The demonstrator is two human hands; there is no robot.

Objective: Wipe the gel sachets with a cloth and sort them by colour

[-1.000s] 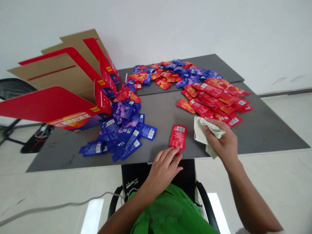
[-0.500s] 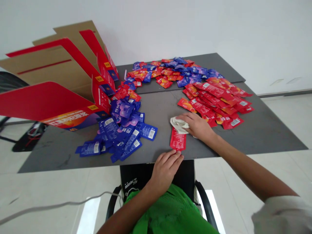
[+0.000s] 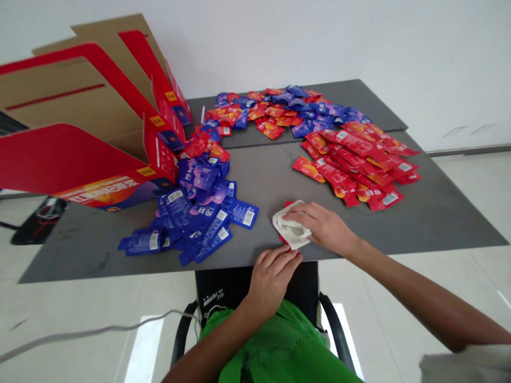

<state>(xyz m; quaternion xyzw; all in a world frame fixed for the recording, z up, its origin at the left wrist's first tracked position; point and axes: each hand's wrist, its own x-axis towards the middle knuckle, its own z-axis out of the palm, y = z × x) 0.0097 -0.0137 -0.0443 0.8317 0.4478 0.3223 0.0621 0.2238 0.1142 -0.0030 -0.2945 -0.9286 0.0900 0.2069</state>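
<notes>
Presently, the red sachet (image 3: 282, 239) lies on the table (image 3: 259, 170), mostly hidden beneath a crumpled off-white cloth (image 3: 288, 227) gripped in the right hand (image 3: 324, 226). The left hand (image 3: 272, 276) rests extended fingers at the sachet's near end. Since the earlier frame, the cloth has shifted toward these fingers.

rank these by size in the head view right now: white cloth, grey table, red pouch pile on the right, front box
Largest to smallest, as they look:
1. Grey table
2. Front box, cut off by the picture edge
3. Red pouch pile
4. White cloth
</notes>
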